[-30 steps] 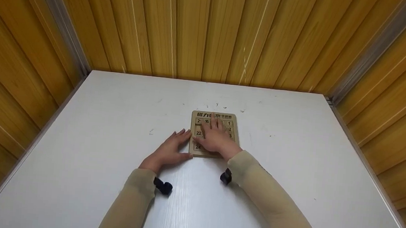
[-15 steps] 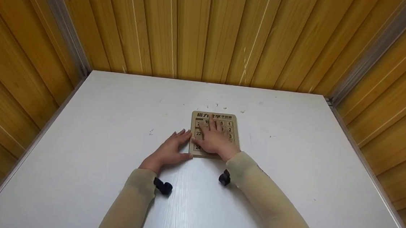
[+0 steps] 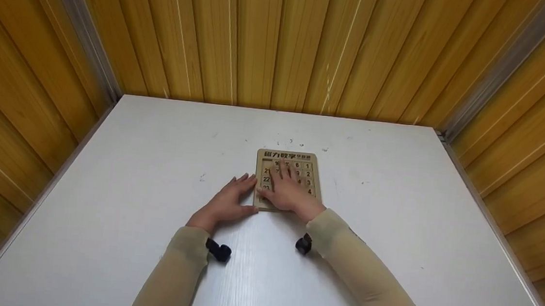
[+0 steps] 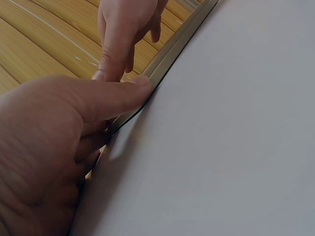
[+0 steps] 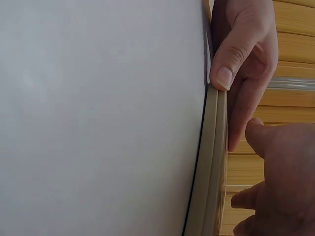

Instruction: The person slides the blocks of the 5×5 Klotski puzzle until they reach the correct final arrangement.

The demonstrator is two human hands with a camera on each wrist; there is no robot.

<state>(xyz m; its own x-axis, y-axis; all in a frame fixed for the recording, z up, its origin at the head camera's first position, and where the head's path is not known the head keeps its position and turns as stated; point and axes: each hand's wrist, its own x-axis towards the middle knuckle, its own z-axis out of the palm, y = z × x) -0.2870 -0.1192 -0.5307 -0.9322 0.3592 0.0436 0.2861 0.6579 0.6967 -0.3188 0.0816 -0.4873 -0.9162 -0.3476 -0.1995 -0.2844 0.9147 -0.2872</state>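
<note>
A wooden number slide puzzle (image 3: 315, 175) lies flat on the white table in the head view, with printed characters along its top. Its upper left slot (image 3: 267, 163) has no tile in it. My left hand (image 3: 227, 203) holds the lower left corner, fingers along the left side and thumb at the front edge. In the left wrist view that thumb (image 4: 115, 97) lies against the board's edge (image 4: 172, 51). Over the numbered tiles, my right hand (image 3: 291, 193) is spread with fingertips on them, hiding the middle and lower ones.
The white table (image 3: 166, 140) has small dark marks behind the puzzle. Yellow wood-look panels (image 3: 257, 40) enclose it at the back and both sides. Small black cameras (image 3: 219, 251) sit at both wrists.
Tiles in the puzzle's left column have moved down toward the front, which leaves the gap at the upper left. My right hand has shifted slightly toward the front; the left stays put.
</note>
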